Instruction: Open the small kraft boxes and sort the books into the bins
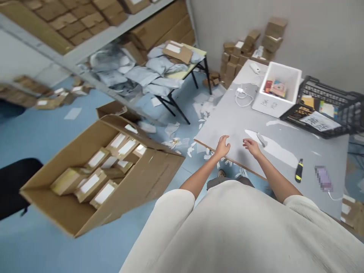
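My left hand (pixel 222 146) hovers over the near left edge of the grey table (pixel 227 125), fingers apart and nothing in them. To its right, my right hand (pixel 251 146) is also held over the table edge with its fingers loosely curled and apart, holding nothing I can see. Just beyond the right hand lie a torn white paper strip (pixel 278 151) and a small grey tool-like piece (pixel 261 139), whose kind I cannot make out. Further right is a black and yellow box cutter (pixel 299 170).
Left of the table, a large open carton (pixel 153 182) holds several labelled parcels. A white foam box (pixel 273 104), a black crate (pixel 321 113) and a phone (pixel 323 178) rest on the table. Paper scraps (pixel 204 110) litter the floor near a small table (pixel 182 74) piled with grey bags.
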`<state>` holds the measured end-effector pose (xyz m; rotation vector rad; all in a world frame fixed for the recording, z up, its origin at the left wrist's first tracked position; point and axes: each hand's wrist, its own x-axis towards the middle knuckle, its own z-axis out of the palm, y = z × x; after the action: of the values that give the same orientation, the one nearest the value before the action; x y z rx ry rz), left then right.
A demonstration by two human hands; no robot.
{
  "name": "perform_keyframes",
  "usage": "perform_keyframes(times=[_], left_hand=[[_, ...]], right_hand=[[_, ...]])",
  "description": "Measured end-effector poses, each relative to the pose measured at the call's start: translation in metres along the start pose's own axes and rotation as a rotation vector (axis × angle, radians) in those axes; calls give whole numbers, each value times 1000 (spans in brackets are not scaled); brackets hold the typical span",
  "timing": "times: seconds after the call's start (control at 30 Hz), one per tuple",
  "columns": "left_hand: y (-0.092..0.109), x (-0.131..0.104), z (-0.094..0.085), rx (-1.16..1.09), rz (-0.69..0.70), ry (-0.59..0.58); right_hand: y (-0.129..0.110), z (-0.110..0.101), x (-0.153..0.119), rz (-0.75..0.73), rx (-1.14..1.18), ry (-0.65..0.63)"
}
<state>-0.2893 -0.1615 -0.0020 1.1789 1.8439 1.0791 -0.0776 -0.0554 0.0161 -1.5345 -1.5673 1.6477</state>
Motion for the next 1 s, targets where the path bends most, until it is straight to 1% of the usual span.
perform_keyframes(times=[0.1,0.23,0.33,0.4,0.5,0.63,0.77,0.87,1.0], left_hand=[[-18,-10,-35,-40,-75,134],[-37,-26,-73,-48,-177,291],[-50,-44,-100,-30,-229,418],[-62,-62,-119,-8,-261,505],[-80,-94,-146,48,-330,612],[-104,-134,-176,101,-420,736],[-131,-165,-211,108,-459,802],[-156,-188,-247,100,-491,809],[-190,-220,-304,79,-523,817]], right_hand=[[-17,41,23,-30,-61,-123],[-37,98,51,-75,-139,-290],[-50,150,64,-106,-193,-432],[-57,189,66,-139,-221,-538],[-63,245,60,-187,-249,-669],[-66,308,46,-214,-316,-813],[-69,372,32,-271,-397,-892],[-72,428,16,-297,-407,-919],[-72,499,-12,-313,-418,-936]])
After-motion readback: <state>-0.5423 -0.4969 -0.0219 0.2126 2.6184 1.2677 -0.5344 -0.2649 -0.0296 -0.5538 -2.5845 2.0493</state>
